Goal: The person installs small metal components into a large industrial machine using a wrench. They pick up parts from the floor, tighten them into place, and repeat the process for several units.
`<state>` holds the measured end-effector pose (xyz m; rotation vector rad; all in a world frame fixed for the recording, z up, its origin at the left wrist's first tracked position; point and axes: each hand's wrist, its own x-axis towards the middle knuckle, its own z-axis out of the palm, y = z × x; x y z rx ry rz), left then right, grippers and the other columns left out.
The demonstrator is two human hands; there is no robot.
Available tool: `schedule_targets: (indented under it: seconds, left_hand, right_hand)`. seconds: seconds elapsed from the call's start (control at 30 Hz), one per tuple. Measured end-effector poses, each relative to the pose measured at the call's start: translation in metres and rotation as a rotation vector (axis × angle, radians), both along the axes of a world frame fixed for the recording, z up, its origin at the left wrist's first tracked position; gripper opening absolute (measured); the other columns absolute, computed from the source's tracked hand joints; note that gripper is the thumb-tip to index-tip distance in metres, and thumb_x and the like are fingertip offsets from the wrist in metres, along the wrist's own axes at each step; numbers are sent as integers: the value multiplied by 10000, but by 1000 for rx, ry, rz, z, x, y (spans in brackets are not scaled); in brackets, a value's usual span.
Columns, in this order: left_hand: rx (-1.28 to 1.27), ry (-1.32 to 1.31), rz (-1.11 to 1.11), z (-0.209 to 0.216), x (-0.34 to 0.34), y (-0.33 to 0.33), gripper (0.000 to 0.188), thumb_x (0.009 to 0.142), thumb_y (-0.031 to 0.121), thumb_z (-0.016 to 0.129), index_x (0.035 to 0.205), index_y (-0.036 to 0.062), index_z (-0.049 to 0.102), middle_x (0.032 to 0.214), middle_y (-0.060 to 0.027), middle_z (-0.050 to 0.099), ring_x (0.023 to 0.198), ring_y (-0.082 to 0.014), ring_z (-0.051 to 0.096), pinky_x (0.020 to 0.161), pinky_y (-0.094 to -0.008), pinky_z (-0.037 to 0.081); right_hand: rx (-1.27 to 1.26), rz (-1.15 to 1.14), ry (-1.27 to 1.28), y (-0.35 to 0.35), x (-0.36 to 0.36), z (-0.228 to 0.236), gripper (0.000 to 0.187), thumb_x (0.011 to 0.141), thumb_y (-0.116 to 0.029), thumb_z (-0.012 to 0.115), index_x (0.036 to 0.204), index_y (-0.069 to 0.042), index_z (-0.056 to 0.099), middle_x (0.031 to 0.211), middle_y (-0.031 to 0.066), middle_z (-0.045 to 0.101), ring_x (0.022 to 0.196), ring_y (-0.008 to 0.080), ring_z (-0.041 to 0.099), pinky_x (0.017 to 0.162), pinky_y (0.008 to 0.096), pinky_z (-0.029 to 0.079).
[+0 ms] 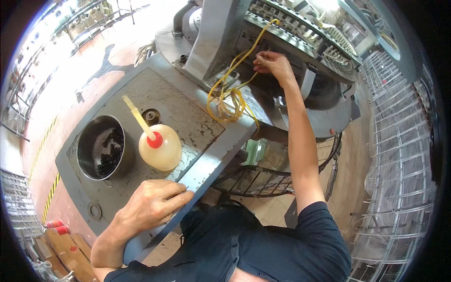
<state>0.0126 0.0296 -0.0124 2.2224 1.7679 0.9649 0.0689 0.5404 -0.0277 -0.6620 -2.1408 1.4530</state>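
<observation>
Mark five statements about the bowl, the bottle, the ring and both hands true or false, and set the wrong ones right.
1. The metal bowl holds small black pieces. True.
2. The bottle has a blue cap. False: the cap on the bottle is red.
3. The left hand is closer to the bottle than the right hand is. True.
4. The right hand is inside the bowl. False: it is up at the grey machine, close to the yellow cord.
5. The flat ring lies inside the bowl. False: the ring lies on the table, outside the bowl.
</observation>
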Motion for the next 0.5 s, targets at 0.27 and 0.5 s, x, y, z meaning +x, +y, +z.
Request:
schedule_targets:
  seconds: [0.27,0.5]
  left_hand:
    - [3,-4,-30,1,5,0,174,838,25,719,1004,8,668,876,-116,645,723,-279,670,623,-388,564]
    - [14,-8,-20,-1,2,-4,174,840,13,712,1009,14,672,887,-122,645,734,-281,678,634,-387,570]
  right_hand:
    - [616,-192,-47,-19,2,-3,337,901,-84,725,1236,-44,723,1054,134,774,872,168,726,784,297,543]
    - [968,-487,37,-52,19,6,149,901,-82,693,1021,-38,770,882,144,771,831,282,752,751,366,562]
